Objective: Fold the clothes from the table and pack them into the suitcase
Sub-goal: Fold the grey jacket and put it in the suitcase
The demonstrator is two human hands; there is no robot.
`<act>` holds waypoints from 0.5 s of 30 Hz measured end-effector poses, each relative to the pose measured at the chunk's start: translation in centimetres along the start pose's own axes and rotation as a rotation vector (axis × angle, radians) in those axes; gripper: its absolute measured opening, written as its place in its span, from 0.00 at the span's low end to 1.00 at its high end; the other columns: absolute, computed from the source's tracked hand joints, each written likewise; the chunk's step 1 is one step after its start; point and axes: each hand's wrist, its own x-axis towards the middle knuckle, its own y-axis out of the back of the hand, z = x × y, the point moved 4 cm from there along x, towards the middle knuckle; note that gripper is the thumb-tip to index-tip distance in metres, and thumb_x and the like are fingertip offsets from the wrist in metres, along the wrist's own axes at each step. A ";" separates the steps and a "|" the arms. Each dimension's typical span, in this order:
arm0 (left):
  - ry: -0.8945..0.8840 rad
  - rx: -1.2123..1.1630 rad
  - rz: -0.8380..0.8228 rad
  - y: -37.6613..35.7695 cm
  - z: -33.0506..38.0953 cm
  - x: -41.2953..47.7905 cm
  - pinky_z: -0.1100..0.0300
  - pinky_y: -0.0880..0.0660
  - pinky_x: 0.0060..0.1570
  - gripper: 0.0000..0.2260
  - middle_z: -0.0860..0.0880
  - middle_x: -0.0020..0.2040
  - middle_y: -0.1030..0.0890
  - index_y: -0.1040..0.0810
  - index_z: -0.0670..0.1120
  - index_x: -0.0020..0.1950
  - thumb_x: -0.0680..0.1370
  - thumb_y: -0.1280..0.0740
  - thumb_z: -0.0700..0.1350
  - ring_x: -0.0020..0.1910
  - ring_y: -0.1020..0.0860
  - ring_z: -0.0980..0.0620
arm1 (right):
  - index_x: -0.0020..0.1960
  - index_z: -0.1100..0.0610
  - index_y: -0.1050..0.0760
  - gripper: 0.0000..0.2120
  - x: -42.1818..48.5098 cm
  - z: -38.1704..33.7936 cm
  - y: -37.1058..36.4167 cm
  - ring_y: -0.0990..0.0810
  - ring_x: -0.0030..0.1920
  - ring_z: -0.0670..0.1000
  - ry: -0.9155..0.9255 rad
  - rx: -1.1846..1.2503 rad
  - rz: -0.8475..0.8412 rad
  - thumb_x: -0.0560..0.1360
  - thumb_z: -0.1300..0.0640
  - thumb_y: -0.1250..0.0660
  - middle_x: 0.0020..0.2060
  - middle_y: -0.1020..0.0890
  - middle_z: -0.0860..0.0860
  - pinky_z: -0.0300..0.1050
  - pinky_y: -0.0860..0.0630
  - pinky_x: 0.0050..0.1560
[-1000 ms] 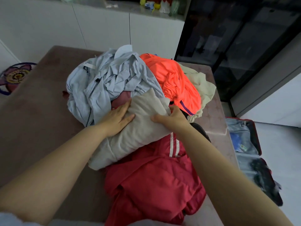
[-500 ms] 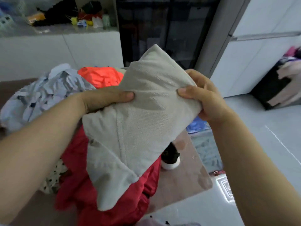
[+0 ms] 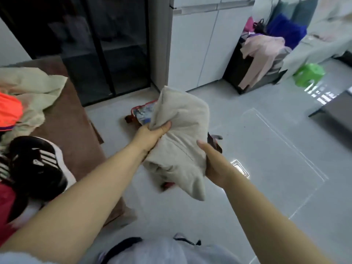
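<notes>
Left hand (image 3: 150, 137): grips folded beige garment (image 3: 182, 134), 9 o'clock edge.
Right hand (image 3: 213, 162): clasps its 4 o'clock edge, thumb on top.
Suitcase (image 3: 142, 112): floor, 11 o'clock of garment.

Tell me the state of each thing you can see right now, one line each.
beige garment, folded, held up by both hands above the suitcase
left hand, grips the garment's left edge
right hand, holds its right side
suitcase, open on the floor, mostly hidden
orange garment, unfolded on the table
cream garment, crumpled on the table
black shoe, on the table
</notes>
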 end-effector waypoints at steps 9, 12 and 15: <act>0.189 -0.086 0.130 -5.9 -4.8 7.2 0.69 0.29 0.33 0.25 0.49 0.56 0.21 0.28 0.43 0.67 0.75 0.33 0.56 0.42 0.24 0.56 | 0.69 0.43 0.37 0.38 5.7 -0.3 7.4 0.19 0.56 0.53 -0.046 -0.069 -0.095 0.65 0.49 0.23 0.61 0.23 0.50 0.52 0.21 0.53; 0.263 -0.063 0.151 -5.7 -6.3 10.5 0.65 0.30 0.38 0.29 0.48 0.58 0.22 0.29 0.42 0.67 0.74 0.34 0.60 0.47 0.24 0.52 | 0.68 0.46 0.35 0.35 8.8 -0.8 8.2 0.19 0.55 0.51 -0.040 -0.124 -0.068 0.65 0.51 0.24 0.60 0.22 0.50 0.50 0.20 0.52; 0.334 -0.082 0.160 -5.6 -7.8 13.8 0.63 0.30 0.43 0.31 0.46 0.61 0.23 0.28 0.42 0.67 0.74 0.37 0.64 0.52 0.23 0.50 | 0.68 0.46 0.35 0.32 12.6 -1.7 9.0 0.19 0.53 0.47 -0.042 -0.243 -0.043 0.69 0.52 0.25 0.59 0.22 0.48 0.40 0.20 0.45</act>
